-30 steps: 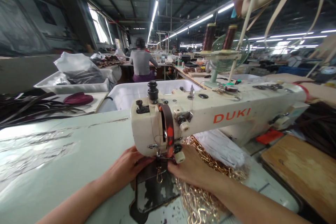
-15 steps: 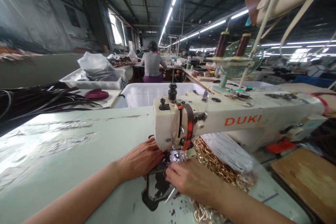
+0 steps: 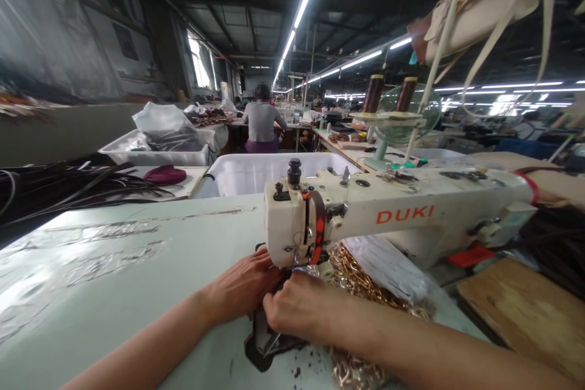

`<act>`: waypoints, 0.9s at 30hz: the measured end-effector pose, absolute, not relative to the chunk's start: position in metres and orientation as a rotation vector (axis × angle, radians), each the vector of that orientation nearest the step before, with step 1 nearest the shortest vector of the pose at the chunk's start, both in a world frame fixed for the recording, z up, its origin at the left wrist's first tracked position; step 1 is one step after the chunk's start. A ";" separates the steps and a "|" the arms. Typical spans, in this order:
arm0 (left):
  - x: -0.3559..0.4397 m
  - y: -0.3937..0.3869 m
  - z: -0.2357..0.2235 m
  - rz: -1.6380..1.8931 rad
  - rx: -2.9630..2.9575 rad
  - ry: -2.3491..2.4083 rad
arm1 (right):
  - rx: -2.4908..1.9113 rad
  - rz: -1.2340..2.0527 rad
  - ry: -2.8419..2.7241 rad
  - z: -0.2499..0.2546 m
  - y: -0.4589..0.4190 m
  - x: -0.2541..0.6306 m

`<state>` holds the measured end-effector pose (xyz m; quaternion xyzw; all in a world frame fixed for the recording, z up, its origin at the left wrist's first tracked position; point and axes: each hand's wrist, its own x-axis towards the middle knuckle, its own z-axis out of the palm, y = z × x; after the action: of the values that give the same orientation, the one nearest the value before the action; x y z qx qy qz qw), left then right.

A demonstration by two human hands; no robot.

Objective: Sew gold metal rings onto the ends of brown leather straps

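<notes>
My left hand (image 3: pixel 251 280) lies flat beside the sewing machine's head (image 3: pixel 283 225), its fingers stretched toward the needle area. My right hand (image 3: pixel 299 304) is closed just in front of the needle, with its knuckles close to the left fingertips. From under its palm sticks a slim pointed metal tool (image 3: pixel 272 342), whose handle is hidden. Both hands are over the dark metal bed plate (image 3: pixel 259 350). Any workpiece under the fingers is mostly covered. An orange-and-black curved guard (image 3: pixel 319 225) hangs at the front of the machine head.
Gold chains (image 3: pixel 351 274) and a white plastic bag (image 3: pixel 388 265) lie under the machine arm. A wooden board (image 3: pixel 525 311) is at right. Behind the table stand a white bin (image 3: pixel 237 170) and thread cones (image 3: pixel 373 94). Another person (image 3: pixel 262 125) sits farther back.
My right hand has moved left and rolled over, curling more tightly, and the pointed tool has shifted with it. The left hand stays nearly in place. The camera view has shifted slightly.
</notes>
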<state>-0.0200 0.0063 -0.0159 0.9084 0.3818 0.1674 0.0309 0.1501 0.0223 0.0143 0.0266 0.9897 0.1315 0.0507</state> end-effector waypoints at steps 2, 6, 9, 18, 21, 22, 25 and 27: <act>-0.020 0.005 -0.013 0.525 2.799 1.179 | 0.181 0.434 3.044 0.011 0.025 0.157; -0.020 0.003 -0.011 0.550 2.806 1.221 | 0.715 0.083 3.196 -0.001 0.020 0.179; -0.020 0.003 -0.015 0.566 2.806 1.261 | 1.347 -0.473 3.110 -0.008 0.008 0.185; -0.021 0.001 -0.022 0.677 2.873 1.274 | 2.032 -0.314 2.613 -0.015 -0.024 0.138; -0.020 -0.001 -0.017 0.722 2.925 1.282 | 2.126 -0.248 2.595 -0.024 -0.019 0.131; -0.019 -0.002 -0.015 0.732 2.939 1.291 | 2.148 -0.236 2.593 -0.027 -0.016 0.129; -0.019 -0.004 -0.013 0.744 2.965 1.327 | 2.191 -0.148 2.590 -0.037 -0.010 0.126; -0.020 -0.005 -0.012 0.741 2.973 1.342 | 2.181 -0.046 2.626 -0.043 -0.008 0.126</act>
<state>-0.0204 -0.0046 -0.0125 0.8842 0.3992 0.2203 -0.1015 0.1263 -0.0080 -0.0433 0.6328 0.7622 -0.0132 -0.1357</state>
